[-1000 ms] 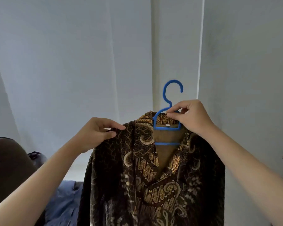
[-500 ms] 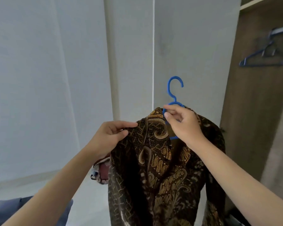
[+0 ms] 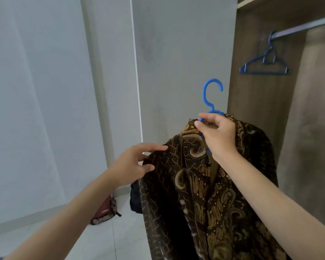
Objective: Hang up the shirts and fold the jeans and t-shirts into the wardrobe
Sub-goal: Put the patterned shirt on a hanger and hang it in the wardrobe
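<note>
Moved: view has swung right since half a second ago; wardrobe rail and spare hanger now sit fuller in frame, shirt carried closer to the opening.
Left hand: left hand has let go of the shoulder pinch it had earlier; fingers now spread and loose, tips just touching the shirt's shoulder edge, gripping nothing. Likely only steadying the drape.
Right hand: right hand pinches the blue hanger at its neck, thumb and fingers curled round it. Carries the full load, keeps the hook free and upright for the rail.
Shirt: dark batik shirt already on the blue hanger, collar up, hanging in front of the grey wardrobe door, just left of the open compartment. Not on the rail yet.
Rail: up and right of the hook, well apart; spare hanger occupies its left end.
Next (judgement): lift and move right, hook over the rail beside the spare hanger.
Risk: one-handed hold, shirt could slide off a shoulder.
Floor: maroon bag against the wall, out of the way.
</note>
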Motion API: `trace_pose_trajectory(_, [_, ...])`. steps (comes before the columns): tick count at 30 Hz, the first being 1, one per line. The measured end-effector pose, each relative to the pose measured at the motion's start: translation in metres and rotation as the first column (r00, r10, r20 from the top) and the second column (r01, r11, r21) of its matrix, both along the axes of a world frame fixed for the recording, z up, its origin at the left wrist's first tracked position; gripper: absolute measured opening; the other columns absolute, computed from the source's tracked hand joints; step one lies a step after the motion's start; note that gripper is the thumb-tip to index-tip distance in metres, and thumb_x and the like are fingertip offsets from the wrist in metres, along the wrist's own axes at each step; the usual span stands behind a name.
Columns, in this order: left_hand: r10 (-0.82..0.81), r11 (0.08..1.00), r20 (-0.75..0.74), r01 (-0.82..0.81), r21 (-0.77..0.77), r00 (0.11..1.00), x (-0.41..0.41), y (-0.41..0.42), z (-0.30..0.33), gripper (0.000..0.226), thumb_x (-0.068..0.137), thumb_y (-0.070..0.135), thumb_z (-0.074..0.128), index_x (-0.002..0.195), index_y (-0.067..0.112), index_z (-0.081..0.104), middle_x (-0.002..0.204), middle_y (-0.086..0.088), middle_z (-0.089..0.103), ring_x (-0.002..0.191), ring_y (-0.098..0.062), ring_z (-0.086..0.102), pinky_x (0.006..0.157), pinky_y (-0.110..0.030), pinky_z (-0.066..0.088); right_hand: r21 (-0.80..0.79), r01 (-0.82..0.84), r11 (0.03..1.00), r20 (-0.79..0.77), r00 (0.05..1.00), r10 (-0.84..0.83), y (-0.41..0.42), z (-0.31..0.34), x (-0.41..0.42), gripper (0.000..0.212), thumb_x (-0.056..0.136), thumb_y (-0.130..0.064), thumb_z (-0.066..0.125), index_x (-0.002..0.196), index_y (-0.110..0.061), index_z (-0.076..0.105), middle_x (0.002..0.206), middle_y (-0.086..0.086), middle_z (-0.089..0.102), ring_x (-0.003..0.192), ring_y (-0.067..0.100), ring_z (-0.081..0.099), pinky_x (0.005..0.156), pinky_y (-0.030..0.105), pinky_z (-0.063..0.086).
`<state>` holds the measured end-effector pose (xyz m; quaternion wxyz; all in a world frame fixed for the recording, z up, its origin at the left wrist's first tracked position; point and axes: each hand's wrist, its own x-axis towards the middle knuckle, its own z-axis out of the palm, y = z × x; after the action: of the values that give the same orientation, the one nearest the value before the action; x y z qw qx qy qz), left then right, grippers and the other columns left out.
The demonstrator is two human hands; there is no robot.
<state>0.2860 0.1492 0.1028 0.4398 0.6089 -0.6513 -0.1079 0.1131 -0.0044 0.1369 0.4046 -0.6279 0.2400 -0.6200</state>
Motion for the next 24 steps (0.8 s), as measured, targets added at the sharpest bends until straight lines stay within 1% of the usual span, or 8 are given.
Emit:
trace_pose_trajectory(3, [0.097, 0.994, -0.020, -0.098, -0.044, 0.995, -0.002, -0.029, -0.001, 0.053, 0.084, 0.000, 0.066, 0.104, 0.049, 0.066, 0.118, 0.010, 0.064, 0.113, -0.012, 0.059, 0.106, -0.036, 0.043, 0.005, 0.042, 0.999, 0.017, 0.999, -0.042, -0.032, 0.004, -0.008, 0.020, 0.079, -0.006, 0.074, 0.092, -0.020, 0.069, 0.085, -0.008, 0.065, 0.080, 0.002, 0.064, 0.078, 0.017, 0.052])
trace_pose_trajectory(5, [0.065, 0.998, -0.046, -0.066, -0.018, 0.997, -0.004, -0.048, 0.003, 0.048, 0.085, 0.001, 0.066, 0.102, 0.046, 0.068, 0.115, 0.008, 0.066, 0.093, -0.015, 0.068, 0.093, -0.034, 0.052, 0.010, 0.058, 0.998, 0.022, 0.998, -0.058, -0.053, 0.004, -0.014, 0.021, 0.078, -0.005, 0.075, 0.093, -0.019, 0.070, 0.082, -0.009, 0.064, 0.076, -0.001, 0.063, 0.074, 0.013, 0.051])
trace_pose_trajectory(7, [0.018, 1.000, -0.041, -0.018, 0.005, 0.999, -0.008, -0.067, 0.008, 0.046, 0.085, 0.000, 0.065, 0.101, 0.042, 0.071, 0.111, 0.005, 0.069, 0.076, -0.008, 0.070, 0.081, -0.026, 0.054, 0.025, 0.067, 0.997, 0.034, 0.997, -0.068, -0.075, 0.002, -0.021, 0.021, 0.078, -0.005, 0.075, 0.095, -0.015, 0.071, 0.081, -0.008, 0.064, 0.071, -0.004, 0.061, 0.070, 0.010, 0.050])
trace_pose_trajectory(11, [-0.073, 0.994, 0.033, 0.070, 0.084, 0.997, -0.016, -0.108, 0.016, 0.048, 0.083, -0.002, 0.067, 0.099, 0.043, 0.070, 0.109, 0.016, 0.070, 0.107, -0.002, 0.063, 0.096, -0.025, 0.049, 0.080, 0.064, 0.995, 0.058, 0.996, -0.068, -0.119, -0.004, -0.041, 0.019, 0.079, -0.005, 0.074, 0.096, -0.014, 0.071, 0.084, -0.004, 0.065, 0.071, -0.001, 0.059, 0.063, 0.004, 0.047])
trace_pose_trajectory(16, [-0.168, 0.977, 0.039, 0.161, 0.141, 0.985, -0.025, -0.160, 0.022, 0.052, 0.085, -0.007, 0.062, 0.102, 0.041, 0.069, 0.113, 0.017, 0.068, 0.114, -0.002, 0.059, 0.098, -0.024, 0.048, 0.119, 0.047, 0.992, 0.100, 0.993, -0.059, -0.166, -0.010, -0.063, 0.022, 0.080, 0.000, 0.071, 0.099, -0.010, 0.070, 0.080, -0.005, 0.065, 0.068, -0.003, 0.060, 0.064, 0.005, 0.048])
trace_pose_trajectory(18, [-0.171, 0.980, 0.027, 0.167, 0.112, 0.985, -0.030, -0.179, 0.021, 0.045, 0.084, -0.002, 0.065, 0.101, 0.039, 0.070, 0.111, 0.013, 0.070, 0.111, -0.006, 0.062, 0.096, -0.026, 0.049, 0.125, 0.050, 0.991, 0.110, 0.992, -0.064, -0.183, -0.011, -0.069, 0.023, 0.080, 0.002, 0.071, 0.099, -0.009, 0.070, 0.080, -0.005, 0.065, 0.067, -0.004, 0.061, 0.065, 0.006, 0.049])
trace_pose_trajectory(21, [-0.130, 0.991, -0.065, 0.132, 0.025, 0.989, -0.045, -0.207, 0.014, 0.026, 0.071, 0.021, 0.076, 0.093, 0.034, 0.074, 0.100, 0.005, 0.074, 0.093, -0.013, 0.069, 0.086, -0.026, 0.053, 0.132, 0.063, 0.989, 0.133, 0.988, -0.081, -0.206, -0.010, -0.078, 0.024, 0.078, 0.004, 0.071, 0.099, -0.007, 0.070, 0.079, -0.005, 0.065, 0.067, -0.004, 0.061, 0.068, 0.008, 0.050])
trace_pose_trajectory(24, [-0.056, 0.996, -0.180, 0.042, -0.084, 0.982, -0.060, -0.234, 0.007, 0.024, 0.071, 0.013, 0.077, 0.080, 0.035, 0.075, 0.091, -0.007, 0.071, 0.072, -0.031, 0.068, 0.067, -0.023, 0.053, 0.113, 0.101, 0.988, 0.136, 0.984, -0.117, -0.226, -0.005, -0.086, 0.024, 0.077, 0.004, 0.071, 0.097, -0.009, 0.070, 0.079, -0.005, 0.065, 0.072, 0.000, 0.061, 0.071, 0.009, 0.051])
